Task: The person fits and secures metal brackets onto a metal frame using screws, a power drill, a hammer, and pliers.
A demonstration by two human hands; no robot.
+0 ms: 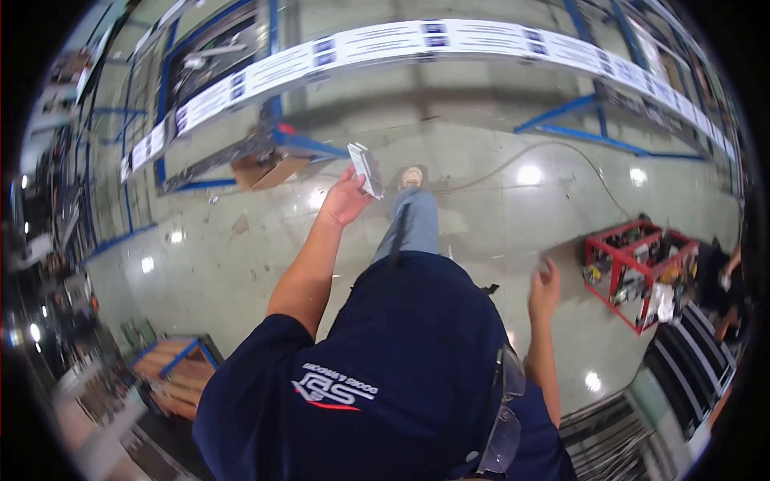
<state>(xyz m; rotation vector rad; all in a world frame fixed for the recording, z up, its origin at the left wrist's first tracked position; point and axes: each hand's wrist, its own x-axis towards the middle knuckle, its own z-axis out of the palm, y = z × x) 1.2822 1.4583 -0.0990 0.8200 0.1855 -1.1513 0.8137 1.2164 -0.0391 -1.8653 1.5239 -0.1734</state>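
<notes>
My left hand (348, 197) is stretched out ahead, its fingers wrapped round a short silver-white piece of metal profile (366, 171). The piece stands clear of the workbench, tilted with its upper end to the left. My right hand (545, 287) hangs at my right side over the floor, left of a red metal cart (634, 264). Nothing shows in it, and its fingers are loosely bent and apart. Across the front runs a long profile (377, 45) covered in white film with dark printed patches, lying on blue metal stands (573, 132).
A cardboard box (269, 170) sits under the stand at front left. A thin hose (553, 146) curves over the floor toward the red cart, which carries tools and parts. At far right, another person's arm (731, 264) shows beside dark striped profiles (694, 361). Wooden boards (168, 365) lie at rear left.
</notes>
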